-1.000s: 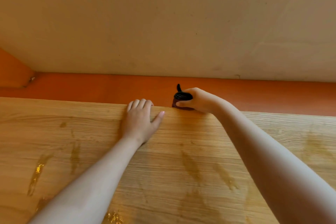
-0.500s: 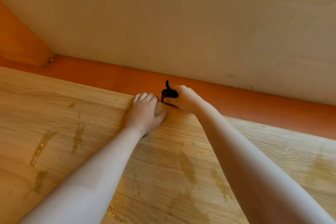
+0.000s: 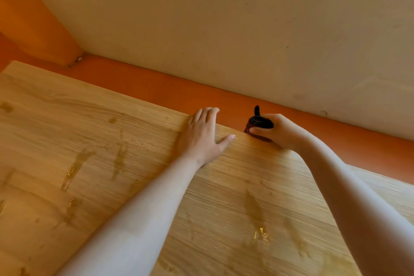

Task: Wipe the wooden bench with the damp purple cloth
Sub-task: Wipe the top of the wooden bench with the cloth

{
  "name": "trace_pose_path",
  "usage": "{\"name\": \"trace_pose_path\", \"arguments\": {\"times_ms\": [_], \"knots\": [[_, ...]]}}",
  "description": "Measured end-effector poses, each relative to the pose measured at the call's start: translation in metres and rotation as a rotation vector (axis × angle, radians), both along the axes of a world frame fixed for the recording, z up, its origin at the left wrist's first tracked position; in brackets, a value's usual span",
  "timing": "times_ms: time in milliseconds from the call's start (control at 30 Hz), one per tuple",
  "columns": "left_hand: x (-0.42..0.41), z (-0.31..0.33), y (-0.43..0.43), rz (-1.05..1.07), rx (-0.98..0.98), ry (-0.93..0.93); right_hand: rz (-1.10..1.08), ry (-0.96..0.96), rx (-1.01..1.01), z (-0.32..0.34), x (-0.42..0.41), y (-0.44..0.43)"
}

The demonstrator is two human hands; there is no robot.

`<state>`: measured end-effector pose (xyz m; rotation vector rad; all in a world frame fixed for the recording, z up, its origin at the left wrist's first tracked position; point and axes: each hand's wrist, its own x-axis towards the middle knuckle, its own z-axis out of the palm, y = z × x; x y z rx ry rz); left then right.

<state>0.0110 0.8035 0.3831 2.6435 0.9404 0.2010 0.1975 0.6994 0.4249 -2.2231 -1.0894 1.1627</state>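
The right hand (image 3: pixel 281 131) curls its fingers and thumb round a bunched cloth (image 3: pixel 259 122), dark in this light, and holds it at the far edge of the wooden table (image 3: pixel 134 186). The left hand (image 3: pixel 201 139) lies flat just left of it, fingers straight and reaching over that edge, thumb spread. Wet streaks (image 3: pixel 75 167) glisten on the table's left part.

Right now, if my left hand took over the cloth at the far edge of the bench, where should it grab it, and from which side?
Probably the bunched body of the purple cloth, coming from the left: that side is bare, while the right hand wraps it from the right. The thin tail sticking up looks too loose for wiping.
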Motion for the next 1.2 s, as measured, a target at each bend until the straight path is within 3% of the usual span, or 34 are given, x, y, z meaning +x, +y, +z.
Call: {"name": "trace_pose_path", "arguments": {"times_ms": [167,233,433,633,900,1100,1200], "knots": [[-0.009,0.016,0.008,-0.013,-0.264,-0.180,0.024,0.004,0.061,-0.007,-0.046,0.060],[-0.026,0.027,0.034,-0.037,-0.252,-0.180,0.020,-0.002,0.046,-0.008,-0.060,0.079],[-0.125,0.046,0.167,0.015,-0.077,0.098,0.006,-0.011,0.020,-0.007,-0.097,0.132],[-0.181,0.026,0.228,0.011,-0.084,0.354,0.046,-0.048,0.052,-0.009,-0.149,0.203],[-0.184,0.019,0.230,-0.010,-0.056,0.303,0.180,-0.117,0.104,-0.009,-0.213,0.295],[-0.187,0.012,0.233,-0.016,-0.078,0.212,0.062,0.028,-0.028,-0.007,-0.172,0.245],[-0.189,0.016,0.234,0.015,-0.260,0.090,0.013,0.053,-0.060,-0.007,-0.162,0.230]]}}
